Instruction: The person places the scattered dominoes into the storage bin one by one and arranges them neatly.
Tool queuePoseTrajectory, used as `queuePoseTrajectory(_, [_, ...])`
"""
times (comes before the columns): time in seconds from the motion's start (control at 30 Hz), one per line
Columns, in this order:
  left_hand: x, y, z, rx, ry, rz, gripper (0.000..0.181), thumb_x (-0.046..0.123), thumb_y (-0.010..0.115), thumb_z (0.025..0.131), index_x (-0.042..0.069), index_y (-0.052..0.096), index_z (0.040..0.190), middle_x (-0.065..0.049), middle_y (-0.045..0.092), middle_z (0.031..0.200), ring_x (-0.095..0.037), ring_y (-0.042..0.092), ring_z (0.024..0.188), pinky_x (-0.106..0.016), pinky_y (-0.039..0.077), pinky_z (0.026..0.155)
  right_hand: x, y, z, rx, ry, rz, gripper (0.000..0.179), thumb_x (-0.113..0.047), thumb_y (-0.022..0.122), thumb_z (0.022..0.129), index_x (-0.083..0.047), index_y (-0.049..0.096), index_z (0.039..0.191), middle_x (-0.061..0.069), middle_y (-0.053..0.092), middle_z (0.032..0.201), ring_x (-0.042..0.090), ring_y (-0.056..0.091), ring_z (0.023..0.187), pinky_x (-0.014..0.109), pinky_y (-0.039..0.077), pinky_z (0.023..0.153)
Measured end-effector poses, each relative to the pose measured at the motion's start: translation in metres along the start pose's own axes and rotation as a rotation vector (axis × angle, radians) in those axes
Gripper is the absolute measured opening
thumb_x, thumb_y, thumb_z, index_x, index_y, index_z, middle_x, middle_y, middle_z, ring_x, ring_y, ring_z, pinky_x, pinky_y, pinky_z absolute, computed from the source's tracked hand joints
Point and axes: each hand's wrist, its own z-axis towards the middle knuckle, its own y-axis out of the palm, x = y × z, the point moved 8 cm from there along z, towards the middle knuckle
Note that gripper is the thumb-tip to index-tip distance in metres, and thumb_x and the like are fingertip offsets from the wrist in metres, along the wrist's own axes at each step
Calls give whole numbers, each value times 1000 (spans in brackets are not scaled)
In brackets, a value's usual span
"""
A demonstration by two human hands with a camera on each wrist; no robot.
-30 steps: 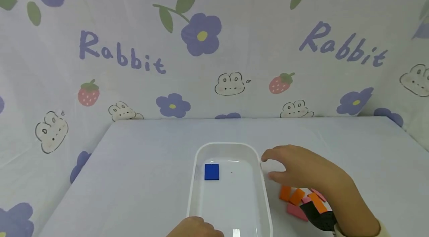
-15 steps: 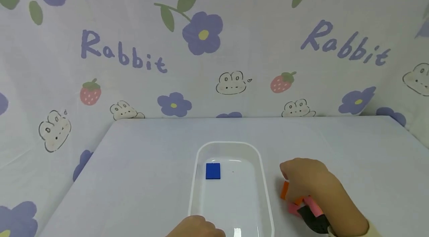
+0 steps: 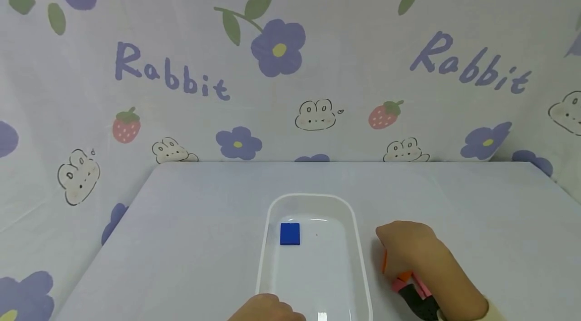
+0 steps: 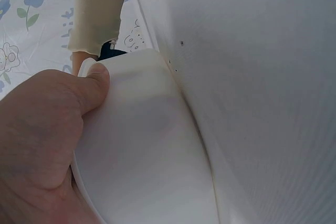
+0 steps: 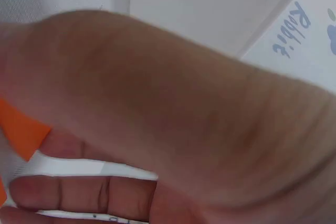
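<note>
The white plastic tray (image 3: 363, 270) lies lengthwise on the table, with a flat blue square piece (image 3: 290, 234) inside near its far left corner. At the near end, my left hand (image 3: 268, 308) grips the tray; the left wrist view shows the thumb (image 4: 97, 80) over the rim. My right hand (image 3: 410, 245) is down at the small pile to the right of the tray. In the right wrist view an orange piece (image 5: 23, 132) sits between thumb and index finger, its far part out of frame. Pink pieces (image 3: 399, 285) partly show under the hand.
A black strap-like item (image 3: 419, 303) shows below the right wrist. The white table (image 3: 204, 220) ends at a printed cloth backdrop (image 3: 254, 99) with flowers, rabbits and strawberries.
From beside the tray's right rim, my right hand has moved down and toward me onto the pile, its fingers closing in. The left hand stays at the tray's near end.
</note>
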Motion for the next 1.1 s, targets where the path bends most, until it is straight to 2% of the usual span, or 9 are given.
queuePoseTrajectory(0.1, [-1, 1, 0, -21, -12, 11, 10, 32, 70, 69, 27, 64, 76, 19, 49, 57, 9, 29, 49, -6, 20, 49, 1, -2, -1, 4, 5, 37, 30, -15, 71, 54, -15, 45, 70, -2, 46, 62, 16, 43, 57, 31, 35, 48])
queuePoseTrajectory(0.23, [1, -1, 0, 7, -3, 1, 11, 34, 70, 69, 28, 66, 77, 19, 51, 59, 10, 30, 49, -6, 21, 49, 4, -7, -3, 11, 3, 71, 27, -15, 66, 57, -14, 44, 73, -1, 46, 63, 16, 43, 57, 31, 34, 49])
queuePoseTrajectory(0.33, [1, -2, 0, 21, 4, 3, 11, 34, 71, 68, 27, 65, 76, 19, 52, 59, 11, 31, 49, -6, 21, 49, 6, -10, -1, 2, -1, 106, 29, -15, 68, 58, -14, 46, 76, 0, 47, 65, 16, 44, 58, 31, 36, 50])
queuePoseTrajectory(0.5, [0, 0, 0, 2, 13, 10, 12, 32, 71, 68, 26, 65, 77, 18, 52, 59, 10, 32, 50, -5, 21, 49, 8, -13, 4, -11, -7, 161, 34, -16, 72, 60, -14, 50, 85, 1, 48, 69, 17, 45, 61, 31, 37, 52])
queuePoseTrajectory(0.77, [-3, 3, -2, -6, -5, 35, 12, 29, 69, 67, 26, 64, 78, 18, 47, 56, 9, 29, 50, -7, 18, 50, 7, -32, 6, 110, -72, 132, 19, -22, 66, 72, -18, 53, 86, -6, 50, 66, 14, 45, 63, 30, 38, 56])
queuePoseTrajectory(1.0, [-4, 2, -1, -5, -19, 9, 11, 28, 69, 67, 26, 65, 77, 18, 46, 56, 9, 28, 49, -7, 18, 49, 7, -52, -2, 248, -160, 123, 22, -30, 68, 75, -21, 57, 92, -10, 53, 74, 11, 46, 67, 33, 43, 63])
queuePoseTrajectory(1.1, [-2, 3, 1, -33, -24, -14, 9, 30, 69, 69, 28, 66, 77, 19, 47, 55, 9, 28, 47, -7, 20, 48, 5, -58, -5, 311, -194, 112, 26, -30, 68, 75, -20, 57, 97, -11, 54, 77, 10, 47, 67, 32, 45, 64])
